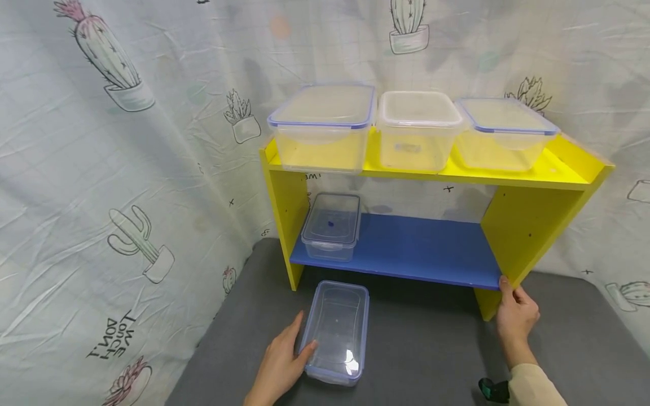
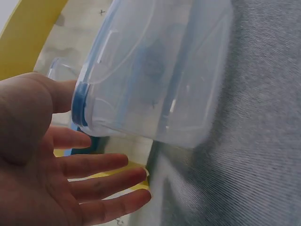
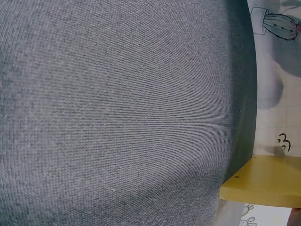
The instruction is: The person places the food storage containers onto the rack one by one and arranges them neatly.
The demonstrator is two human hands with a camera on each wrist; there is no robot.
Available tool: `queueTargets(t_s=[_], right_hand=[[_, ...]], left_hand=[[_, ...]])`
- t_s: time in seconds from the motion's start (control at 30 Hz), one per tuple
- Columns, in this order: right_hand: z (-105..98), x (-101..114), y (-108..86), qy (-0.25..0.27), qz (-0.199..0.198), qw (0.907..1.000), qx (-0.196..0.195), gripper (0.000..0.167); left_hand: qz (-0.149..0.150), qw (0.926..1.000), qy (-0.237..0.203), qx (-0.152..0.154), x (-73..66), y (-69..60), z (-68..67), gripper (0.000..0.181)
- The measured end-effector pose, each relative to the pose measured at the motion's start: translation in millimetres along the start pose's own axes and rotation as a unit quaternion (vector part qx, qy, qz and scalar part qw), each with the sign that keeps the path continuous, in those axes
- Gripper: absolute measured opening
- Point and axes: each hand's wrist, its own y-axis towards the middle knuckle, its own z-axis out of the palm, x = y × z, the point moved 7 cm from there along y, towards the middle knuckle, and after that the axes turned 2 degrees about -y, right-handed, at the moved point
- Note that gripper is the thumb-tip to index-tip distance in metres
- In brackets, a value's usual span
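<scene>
A clear lidded food container (image 1: 337,332) with a blue-edged lid lies on the grey cloth, in front of the shelf unit. Beside its left edge is my left hand (image 1: 281,361), its thumb over the lid's near corner. The left wrist view has that hand (image 2: 89,165) with its fingers extended and spread beside the container (image 2: 155,70). My right hand (image 1: 517,316) grips the yellow-and-blue shelf unit (image 1: 538,225) low on its right side, thumb near the blue board's front corner. The right wrist view hides nearly all of that hand.
Three clear lidded containers stand along the yellow top: a large one (image 1: 322,129), a white-lidded one (image 1: 418,132) and a blue-lidded one (image 1: 508,135). Another container (image 1: 332,225) sits at the left of the blue board (image 1: 421,245). A cactus-print curtain (image 1: 152,169) surrounds the grey surface (image 1: 421,349).
</scene>
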Motion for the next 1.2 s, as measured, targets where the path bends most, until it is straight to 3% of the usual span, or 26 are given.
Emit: queueTargets(t_s=[0.27,0.4,0.57,0.8,1.07,1.2], right_hand=[[0.1,1.0,-0.8,0.001,-0.001,1.0,-0.005,0.029],[0.3,0.6,-0.9,0.001,-0.004,1.0,-0.005,0.032],[0.8,-0.8,-1.4,0.004,-0.004,1.0,-0.004,0.032],[1.3,-2.0,-1.0,0.006,0.005,1.0,0.003,0.03],[2.1,-2.5,0.1,0.003,0.009,0.9999,0.004,0.024],[1.9,-2.6,-0.2,0.004,0.01,0.9999,0.001,0.026]], left_hand=[[-0.064,0.9965,-0.045,0.03,15.6,-5.5,5.5,0.081],[-0.08,0.993,-0.08,0.034,22.7,-9.0,9.5,0.087],[-0.091,0.9907,-0.093,0.039,27.6,-12.0,14.0,0.072],[-0.088,0.9886,-0.115,0.042,23.5,-11.4,18.9,0.056],[-0.104,0.9747,-0.196,0.028,20.8,-10.3,22.0,0.054],[-0.123,0.9614,-0.245,0.027,19.7,-12.6,24.0,0.057]])
